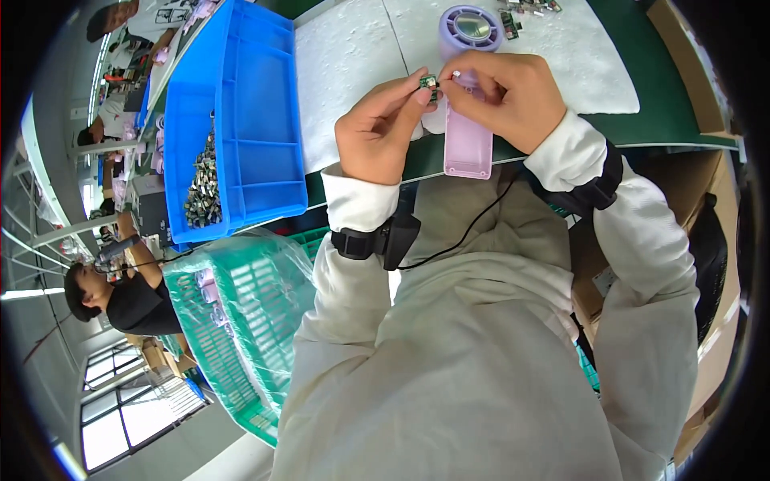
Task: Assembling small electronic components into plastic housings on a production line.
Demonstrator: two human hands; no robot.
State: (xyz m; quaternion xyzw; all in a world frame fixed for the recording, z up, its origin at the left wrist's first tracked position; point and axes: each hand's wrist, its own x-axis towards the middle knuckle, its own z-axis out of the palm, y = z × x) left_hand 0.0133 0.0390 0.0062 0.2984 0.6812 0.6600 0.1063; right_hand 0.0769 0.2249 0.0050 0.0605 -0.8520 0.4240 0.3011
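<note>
My left hand (377, 124) pinches a small green circuit board (428, 82) between thumb and fingertips. Close beside it, my right hand (513, 100) has its thumb and forefinger pressed together at the board's edge; what they grip is too small to make out. A tiny white piece (456, 74) shows by the right fingers. Beneath both hands lies a lilac handheld fan, its round head (471, 29) pointing away from me and its hollow handle (468, 146) reaching toward the table's near edge. The right hand hides the part between head and handle.
White foam sheets (341, 76) cover the green table. Left stands a blue divided bin (263, 152) with a heap of small circuit boards (205, 184). More boards (529, 6) lie at the far edge. Below left is a plastic-lined green crate (233, 337); cardboard boxes (690, 72) stand right.
</note>
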